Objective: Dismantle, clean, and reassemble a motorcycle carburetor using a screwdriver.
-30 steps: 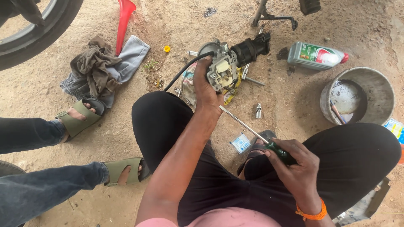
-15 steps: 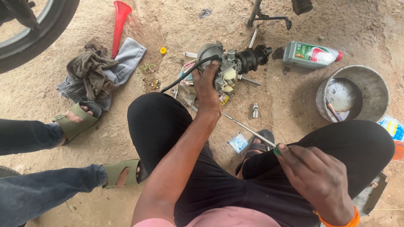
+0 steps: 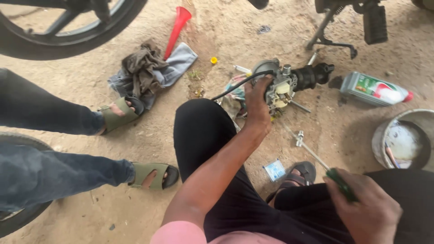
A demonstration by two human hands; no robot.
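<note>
My left hand [image 3: 258,101] grips a metal carburetor [image 3: 281,86] with a black rubber boot [image 3: 312,76] on its right end and a black cable [image 3: 230,89] running off to the left. It is held just above the sandy ground, past my left knee. My right hand [image 3: 364,208] rests on my right thigh and holds a screwdriver [image 3: 316,156] by its green handle. The long shaft points up and left toward the carburetor without touching it.
Another person's legs in olive sandals [image 3: 151,175] sit at left by a motorcycle wheel [image 3: 68,27]. Rags [image 3: 149,70], a red funnel [image 3: 177,27], a grey oil bottle [image 3: 375,89], a metal bucket [image 3: 404,142], a kickstand [image 3: 327,38] and small parts lie around.
The view has shifted, so everything sits lower and further right. My right hand has drawn back with the screwdriver toward my thigh. My left hand has turned the carburetor slightly.
</note>
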